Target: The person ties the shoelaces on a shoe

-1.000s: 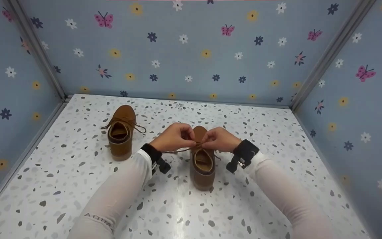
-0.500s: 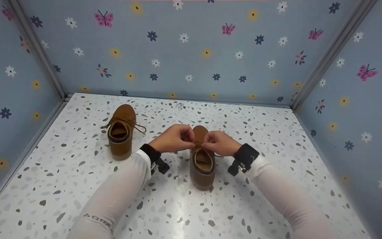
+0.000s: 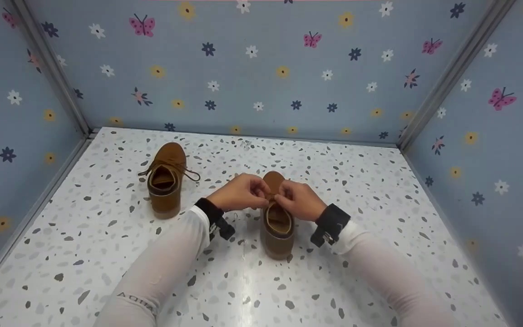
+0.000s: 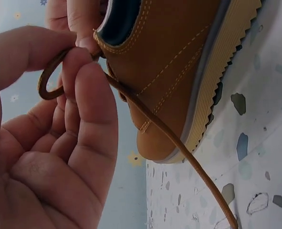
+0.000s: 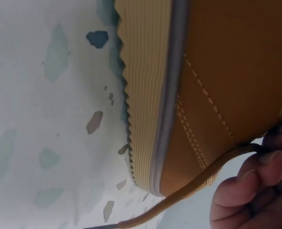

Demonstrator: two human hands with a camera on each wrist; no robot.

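Note:
A brown lace-up shoe (image 3: 278,245) stands on the speckled surface, toe pointing away, with both hands over its lacing. My left hand (image 3: 242,194) pinches a small loop of the shoelace (image 4: 42,88) between thumb and fingers. From there the lace's loose end trails down the shoe's side in the left wrist view. Just across the lacing, my right hand (image 3: 303,200) has thumb and fingertips on the lace at the knot. In the right wrist view a length of shoelace (image 5: 188,190) runs out from those fingers. The knot itself is mostly hidden by fingers.
A matching brown shoe (image 3: 165,203), its lace tied in a bow, stands to the left. The white speckled surface (image 3: 357,281) is bounded by blue panels (image 3: 252,91) with flowers and butterflies at the back and both sides.
Both hands have stayed at the lacing, with small finger movements. My right hand has shifted slightly toward me and its fingertips have come closer to the left ones. The shoes have not moved.

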